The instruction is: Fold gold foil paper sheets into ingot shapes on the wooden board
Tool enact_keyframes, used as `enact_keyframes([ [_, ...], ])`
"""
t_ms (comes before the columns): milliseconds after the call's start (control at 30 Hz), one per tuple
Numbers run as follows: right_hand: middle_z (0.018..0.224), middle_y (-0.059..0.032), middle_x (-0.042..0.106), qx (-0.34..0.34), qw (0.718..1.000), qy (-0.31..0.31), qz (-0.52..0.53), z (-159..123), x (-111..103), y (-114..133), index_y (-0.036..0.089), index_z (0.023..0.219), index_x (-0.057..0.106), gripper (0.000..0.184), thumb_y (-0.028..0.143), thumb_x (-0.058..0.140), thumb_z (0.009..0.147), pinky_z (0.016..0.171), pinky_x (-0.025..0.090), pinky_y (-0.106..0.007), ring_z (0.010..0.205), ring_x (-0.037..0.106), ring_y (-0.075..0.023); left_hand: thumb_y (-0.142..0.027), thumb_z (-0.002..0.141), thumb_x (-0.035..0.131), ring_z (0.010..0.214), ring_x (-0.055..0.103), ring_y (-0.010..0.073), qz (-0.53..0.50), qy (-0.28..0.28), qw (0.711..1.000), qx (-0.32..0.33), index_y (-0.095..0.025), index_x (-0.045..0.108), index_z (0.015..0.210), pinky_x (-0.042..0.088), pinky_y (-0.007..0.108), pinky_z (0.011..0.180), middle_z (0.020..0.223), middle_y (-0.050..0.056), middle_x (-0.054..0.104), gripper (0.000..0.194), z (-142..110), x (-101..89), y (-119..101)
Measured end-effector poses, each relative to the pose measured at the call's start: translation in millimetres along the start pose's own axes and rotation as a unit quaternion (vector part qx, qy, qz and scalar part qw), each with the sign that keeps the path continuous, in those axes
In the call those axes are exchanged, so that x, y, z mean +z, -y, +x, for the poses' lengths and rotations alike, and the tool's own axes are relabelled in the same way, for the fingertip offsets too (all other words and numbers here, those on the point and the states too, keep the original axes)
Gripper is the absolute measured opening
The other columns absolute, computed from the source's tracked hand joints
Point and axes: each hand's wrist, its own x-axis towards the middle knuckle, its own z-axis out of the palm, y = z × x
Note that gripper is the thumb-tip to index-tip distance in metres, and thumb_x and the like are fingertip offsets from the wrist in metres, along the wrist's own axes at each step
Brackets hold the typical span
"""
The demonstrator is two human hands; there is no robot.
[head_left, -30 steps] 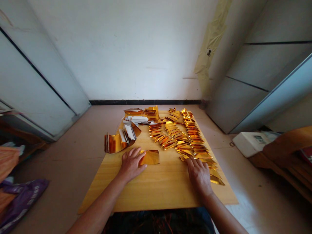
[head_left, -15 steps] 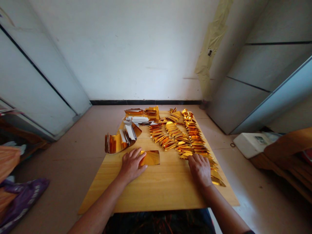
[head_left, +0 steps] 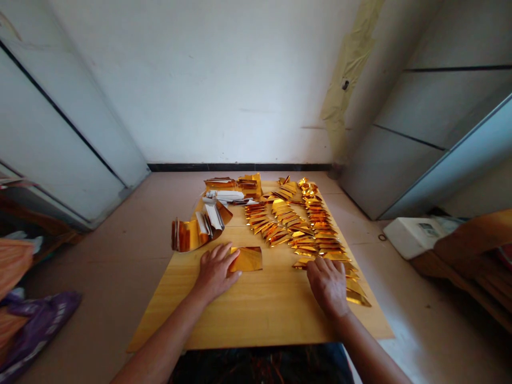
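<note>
A pale wooden board (head_left: 256, 314) carries rows of folded gold foil pieces (head_left: 294, 229). My left hand (head_left: 216, 272) lies flat on the board, its thumb and fingertips against the left edge of a flat gold foil sheet (head_left: 248, 259). My right hand (head_left: 328, 285) rests with its fingers down on the near end of the right row of folded pieces (head_left: 332, 256), gripping none that I can see. Farther left stands a curled bundle of gold foil with white paper (head_left: 198, 230), and more stacked foil (head_left: 240, 186) lies at the board's far end.
The board's left, right and far edges meet a beige floor. A white device (head_left: 416, 237) and wooden furniture (head_left: 476, 250) stand at the right. A purple plastic bag (head_left: 40, 325) lies at the lower left, and white panels flank the wall.
My right hand has shifted slightly forward and back over the near end of the row. My left hand and the foil sheet stay in place.
</note>
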Motion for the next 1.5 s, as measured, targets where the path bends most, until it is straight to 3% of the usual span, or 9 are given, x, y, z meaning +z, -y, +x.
enact_keyframes([
  [200, 0.068, -0.0014, 0.055, 0.013, 1.000, 0.001, -0.005, 2, 10, -4, 0.020, 0.068, 0.057, 0.018, 0.016, 0.054, 0.085, 0.070, 0.020, -0.032, 0.070, 0.042, -0.0173, -0.039, 0.076, 0.058, 0.128, 0.038, 0.0287, -0.001, 0.003, 1.000, -0.001, -0.030, 0.056, 0.123, 0.029, 0.050, 0.102, 0.140, 0.006, 0.045, 0.048, 1, -1.9, 0],
  [433, 0.068, -0.0015, 0.054, 0.009, 1.000, -0.016, -0.003, 14, 5, -6, 0.020, 0.068, 0.056, 0.021, 0.017, 0.051, 0.088, 0.070, 0.019, -0.032, 0.070, 0.040, -0.0169, -0.038, 0.076, 0.059, 0.128, 0.038, 0.0291, -0.006, -0.009, 1.000, 0.002, -0.031, 0.056, 0.123, 0.028, 0.050, 0.104, 0.140, 0.005, 0.045, 0.048, -1, 1.6, 2],
  [1500, 0.065, -0.0018, 0.053, 0.009, 1.000, -0.027, -0.006, 18, 13, -2, 0.019, 0.069, 0.058, 0.019, 0.015, 0.051, 0.086, 0.069, 0.021, -0.032, 0.067, 0.041, -0.0157, -0.038, 0.077, 0.057, 0.129, 0.037, 0.0296, -0.014, -0.005, 1.000, -0.002, -0.030, 0.055, 0.124, 0.025, 0.052, 0.105, 0.141, 0.006, 0.044, 0.048, -3, 2.5, 0],
])
